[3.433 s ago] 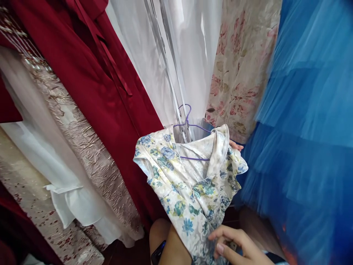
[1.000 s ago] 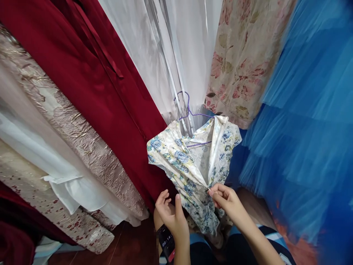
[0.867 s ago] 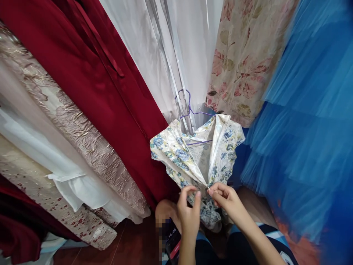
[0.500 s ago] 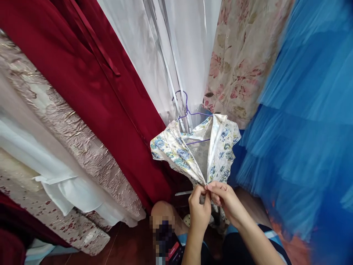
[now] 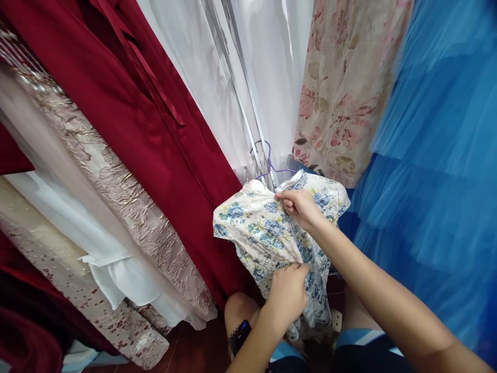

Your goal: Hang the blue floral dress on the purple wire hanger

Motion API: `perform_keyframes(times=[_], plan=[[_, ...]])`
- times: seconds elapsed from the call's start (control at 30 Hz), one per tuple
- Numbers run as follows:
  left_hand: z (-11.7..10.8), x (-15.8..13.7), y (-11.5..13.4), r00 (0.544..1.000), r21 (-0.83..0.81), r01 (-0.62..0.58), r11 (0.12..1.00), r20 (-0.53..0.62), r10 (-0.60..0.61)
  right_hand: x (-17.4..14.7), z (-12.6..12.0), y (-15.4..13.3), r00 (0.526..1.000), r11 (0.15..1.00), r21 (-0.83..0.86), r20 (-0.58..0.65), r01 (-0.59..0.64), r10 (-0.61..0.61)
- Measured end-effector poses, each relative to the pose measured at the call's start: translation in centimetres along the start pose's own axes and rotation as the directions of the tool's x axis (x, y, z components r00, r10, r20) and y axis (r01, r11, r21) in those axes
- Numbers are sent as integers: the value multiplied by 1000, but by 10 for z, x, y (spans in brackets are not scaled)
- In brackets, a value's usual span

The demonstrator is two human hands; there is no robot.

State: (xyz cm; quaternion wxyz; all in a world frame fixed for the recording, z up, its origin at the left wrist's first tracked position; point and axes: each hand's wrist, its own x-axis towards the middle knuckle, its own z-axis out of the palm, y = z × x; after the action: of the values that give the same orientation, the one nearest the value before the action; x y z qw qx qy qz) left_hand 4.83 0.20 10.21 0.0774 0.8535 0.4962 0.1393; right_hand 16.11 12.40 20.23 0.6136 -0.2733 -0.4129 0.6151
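A white dress with blue and yellow flowers [image 5: 267, 228] hangs on a purple hanger [image 5: 269, 158], its zip opening drawn together up the middle. My right hand [image 5: 298, 207] is closed in a pinch at the top of the zipper, by the neck edge. The zipper pull itself is hidden by the fingers. Lower down, my left hand [image 5: 289, 290] is closed on the fabric of the dress beside the zip line. The dress's lower part hangs between my knees, partly covered by my left hand and forearm.
Long garments surround the dress: a dark red one [image 5: 166, 145], a white one [image 5: 267, 77] with shiny ribbons, a pink floral one [image 5: 341, 119] and a blue tulle one [image 5: 427, 197]. A phone [image 5: 241, 334] lies by my left leg. Brown floor [image 5: 186, 344] shows below.
The open V of the dress has closed. My right hand has moved up from beside my left hand to the neckline; my left hand stays low on the fabric.
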Motion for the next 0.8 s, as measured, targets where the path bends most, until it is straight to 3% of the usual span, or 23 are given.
perform_keyframes(times=[0.17, 0.27, 0.33, 0.37, 0.4, 0.43, 0.5, 0.53, 0.57, 0.6, 0.67, 0.73, 0.8], plan=[[16, -2, 2, 999, 38, -23, 999, 42, 21, 18, 5, -14, 999, 999, 23, -25, 49, -49], [20, -1, -3, 994, -90, -85, 992, 60, 91, 15, -1, -18, 994, 994, 2, -6, 108, -108], [9, 5, -8, 991, -244, -131, 961, -37, 126, 9, -6, -17, 991, 991, -21, 23, 136, -135], [-1, 11, -10, 983, -305, -150, 940, -143, 111, 7, -8, -16, 989, 989, -32, 34, 144, -143], [-15, 18, -12, 957, -341, -166, 925, -280, 68, 4, -9, -15, 988, 987, -45, 41, 152, -151], [-31, 27, -14, 899, -358, -173, 917, -437, -1, 1, -10, -14, 986, 985, -60, 43, 164, -162], [-67, 48, -17, 734, -322, -224, 920, -677, -58, -3, -11, -11, 981, 976, -101, 40, 193, -189], [-85, 60, -18, 673, -292, -240, 926, -737, -58, -4, -11, -11, 978, 971, -124, 43, 206, -202], [-100, 72, -20, 647, -253, -251, 934, -762, -32, -5, -11, -10, 975, 965, -144, 47, 220, -215], [-113, 83, -21, 648, -220, -254, 942, -762, -3, -5, -11, -9, 972, 959, -159, 58, 235, -228], [-128, 101, -25, 719, -149, -230, 962, -692, 65, -3, -10, -7, 963, 950, -160, 83, 267, -257], [-132, 113, -29, 773, -73, -179, 981, -627, 95, 2, -11, -2, 957, 953, -115, 106, 282, -270], [-131, 119, -31, 783, -38, -140, 989, -615, 88, 9, -11, 6, 957, 961, -43, 119, 273, -266]])
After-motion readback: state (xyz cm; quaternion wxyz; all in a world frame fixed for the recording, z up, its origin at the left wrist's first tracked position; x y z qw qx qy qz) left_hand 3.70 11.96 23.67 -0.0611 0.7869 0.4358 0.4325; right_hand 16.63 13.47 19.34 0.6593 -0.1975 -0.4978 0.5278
